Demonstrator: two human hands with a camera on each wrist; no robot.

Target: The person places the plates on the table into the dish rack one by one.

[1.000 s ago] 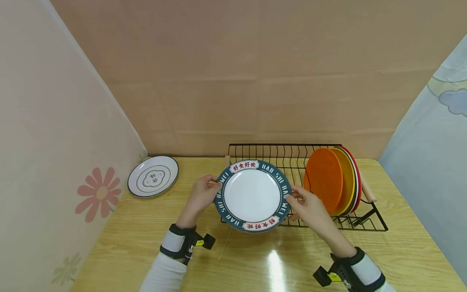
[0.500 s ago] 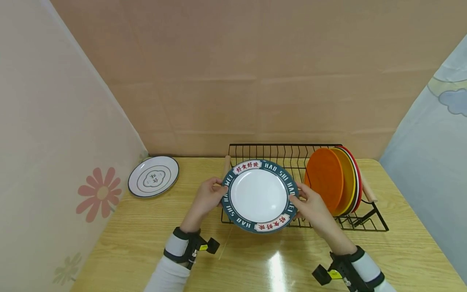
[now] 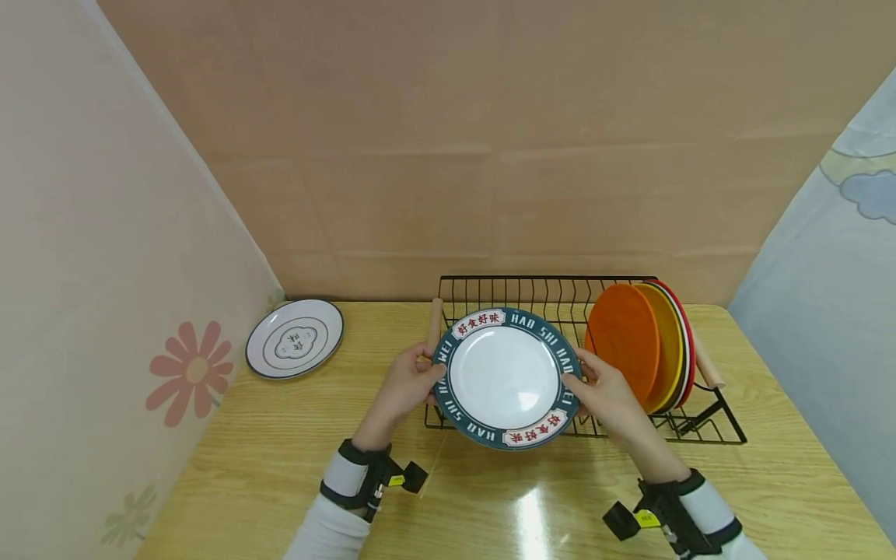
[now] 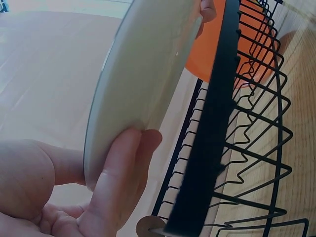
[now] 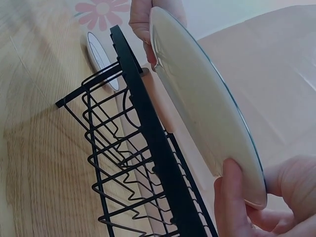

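L hand (image 3: 406, 381) grips L rim of teal-rimmed plate (image 3: 505, 377); R hand (image 3: 607, 393) grips R rim. Plate tilted, held above front L part of wire rack (image 3: 707, 424), clear of slots.

Judgement: keep grip even both sides, stand plate upright, line edge w/ free slot L of orange plate (image 3: 621, 354), lower slow.

Small white plate (image 3: 294, 338) at worktop (image 3: 280, 459) back-L corner; rack back-centre/R. Beige wall behind, flower panel L.

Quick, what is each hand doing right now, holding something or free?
Left hand: grips the left rim of the teal-rimmed plate, held above the black rack.
Right hand: grips the same plate's right rim.
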